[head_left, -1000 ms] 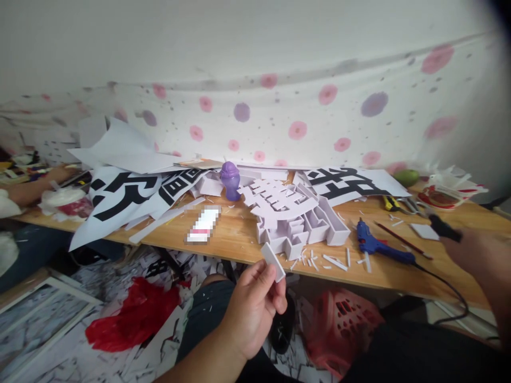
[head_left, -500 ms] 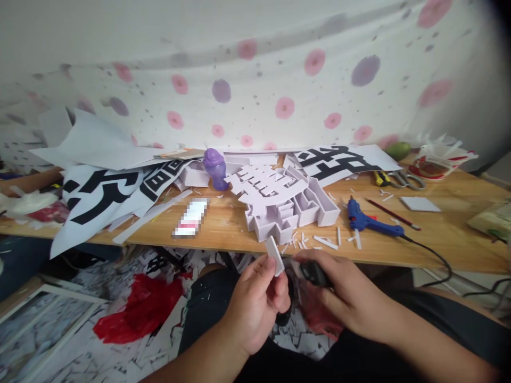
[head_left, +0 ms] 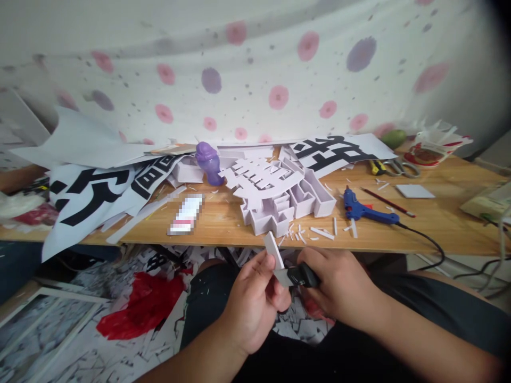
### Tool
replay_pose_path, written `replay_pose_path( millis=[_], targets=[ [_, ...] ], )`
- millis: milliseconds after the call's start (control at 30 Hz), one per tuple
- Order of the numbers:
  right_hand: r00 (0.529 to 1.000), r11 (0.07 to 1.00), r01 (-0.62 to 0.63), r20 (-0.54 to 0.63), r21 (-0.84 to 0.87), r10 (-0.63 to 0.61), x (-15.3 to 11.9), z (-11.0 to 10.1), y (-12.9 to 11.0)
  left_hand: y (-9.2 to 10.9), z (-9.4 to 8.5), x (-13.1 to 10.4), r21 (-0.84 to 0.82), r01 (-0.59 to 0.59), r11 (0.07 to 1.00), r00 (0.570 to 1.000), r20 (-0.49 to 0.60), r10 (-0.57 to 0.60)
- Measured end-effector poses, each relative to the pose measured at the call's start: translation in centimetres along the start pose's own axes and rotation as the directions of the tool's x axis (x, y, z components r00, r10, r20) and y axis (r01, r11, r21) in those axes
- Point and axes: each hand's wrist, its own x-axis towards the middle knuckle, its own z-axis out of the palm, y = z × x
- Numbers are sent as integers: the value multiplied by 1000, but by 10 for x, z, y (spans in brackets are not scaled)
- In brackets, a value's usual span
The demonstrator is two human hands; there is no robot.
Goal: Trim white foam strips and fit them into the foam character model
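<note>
Between the thumb and fingers of my left hand (head_left: 257, 292) is a small flat white strip (head_left: 273, 249), tilted upward in front of the table edge. My right hand (head_left: 339, 282) is wrapped round a black-handled utility knife (head_left: 304, 275). The knife's blade points left and lies against the lower end of the strip, by my left fingertips. Just beyond my hands, a white built-up character piece (head_left: 265, 218) with raised walls sits on the table, a flat cut-out character (head_left: 263, 181) resting on it.
On the wooden table (head_left: 451, 229) are a blue glue gun (head_left: 369, 213), a pencil (head_left: 389, 202), scissors (head_left: 405, 167), a purple bottle (head_left: 209, 164), a blurred phone (head_left: 187, 214) and white scraps. Printed sheets (head_left: 96, 189) lie left. Another person's arm (head_left: 19, 179) shows far left.
My right hand has brought the knife left, and its blade now meets the strip in my left hand. The whole view has shifted slightly.
</note>
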Motion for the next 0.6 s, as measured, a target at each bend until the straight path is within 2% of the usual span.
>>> replay_pose_path(
  millis=[367,600],
  targets=[
    [999,999,33,-26,-8,-34,-1,0,-1,-1,2,-2,-53,8,999,999,53,-6],
    [995,996,89,-39,6,-89,1,2,2,-3,-1,-5,-90,65,994,993,105,-55]
  ],
)
